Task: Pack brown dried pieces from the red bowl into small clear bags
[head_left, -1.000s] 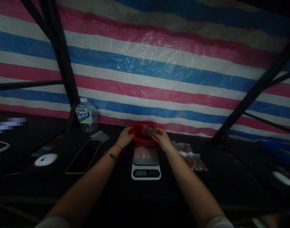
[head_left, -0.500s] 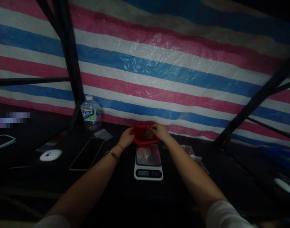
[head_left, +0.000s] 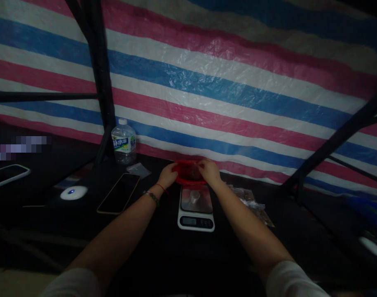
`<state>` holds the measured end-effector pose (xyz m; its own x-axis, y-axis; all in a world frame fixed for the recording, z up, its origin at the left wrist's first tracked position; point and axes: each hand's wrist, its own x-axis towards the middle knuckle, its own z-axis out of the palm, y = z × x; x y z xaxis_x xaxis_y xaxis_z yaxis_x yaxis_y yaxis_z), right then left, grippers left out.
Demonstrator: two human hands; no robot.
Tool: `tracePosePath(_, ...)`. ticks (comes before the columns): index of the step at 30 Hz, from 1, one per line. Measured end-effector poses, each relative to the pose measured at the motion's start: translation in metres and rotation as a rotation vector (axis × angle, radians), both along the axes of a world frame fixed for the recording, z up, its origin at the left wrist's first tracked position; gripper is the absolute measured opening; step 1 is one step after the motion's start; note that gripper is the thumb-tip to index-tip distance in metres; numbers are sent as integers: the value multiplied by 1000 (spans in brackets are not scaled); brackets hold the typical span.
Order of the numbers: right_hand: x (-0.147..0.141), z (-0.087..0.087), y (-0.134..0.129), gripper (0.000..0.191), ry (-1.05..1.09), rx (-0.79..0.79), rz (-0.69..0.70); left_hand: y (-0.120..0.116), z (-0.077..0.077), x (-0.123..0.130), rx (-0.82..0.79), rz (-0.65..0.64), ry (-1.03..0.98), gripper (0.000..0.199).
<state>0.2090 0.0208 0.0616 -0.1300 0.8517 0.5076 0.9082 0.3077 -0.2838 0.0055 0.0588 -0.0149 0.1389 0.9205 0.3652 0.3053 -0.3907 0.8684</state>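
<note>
- Head view: both hands reach to a red plastic bowl [head_left: 188, 175] that stands at the far edge of the dark table [head_left: 163, 247], just behind a white kitchen scale [head_left: 196, 207] and close under the striped tarp [head_left: 225, 90].
- The left hand [head_left: 167, 176] has its fingers curled on the bowl's left rim, closed on it as far as the dim light shows.
- The right hand [head_left: 209, 171] lies over the bowl's right rim, its fingers bent down at or into the bowl; whether they pinch the rim or something inside, I cannot tell.
- Something dark sits in the bowl, too murky to name.
- Handling, as a judgement: the bowl looks thin-walled and light, stiff enough to lift by the rim yet likely to flex if squeezed hard; smooth plastic may slip, so a hold on two opposite rim edges suits it best.
- The scale's steel platform is bare save for a small pale reflection or object at its middle; its display faces the person.
- Right of the scale lies a clear bag of brownish pieces [head_left: 251, 204].
- Left of the scale lie a dark phone [head_left: 118, 193], a small clear packet [head_left: 139, 169], a water bottle [head_left: 123, 141] and a white round device [head_left: 73, 192] with a lit dot.
</note>
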Motion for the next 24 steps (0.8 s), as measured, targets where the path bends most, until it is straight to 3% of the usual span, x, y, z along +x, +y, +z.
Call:
tracePosePath(6, -5, -1, -11, 15, 38, 48, -12, 0, -2, -3, 50, 55, 73, 48)
tracePosePath(13, 1, -21, -13, 15, 249, 73, 48, -10, 2, -2, 161, 108, 233, 41)
tracePosePath(17, 13, -36, -13, 11, 690, 48, 97, -17, 9, -3, 192, 184, 252, 31)
tracePosePath(21, 18, -50, -25, 25, 1236, -56, 138, -30, 23, -7, 326, 280, 236, 31)
tracePosePath(24, 14, -54, -38, 28, 1430, -60, 207, -43, 33, -6, 486, 179, 215, 35)
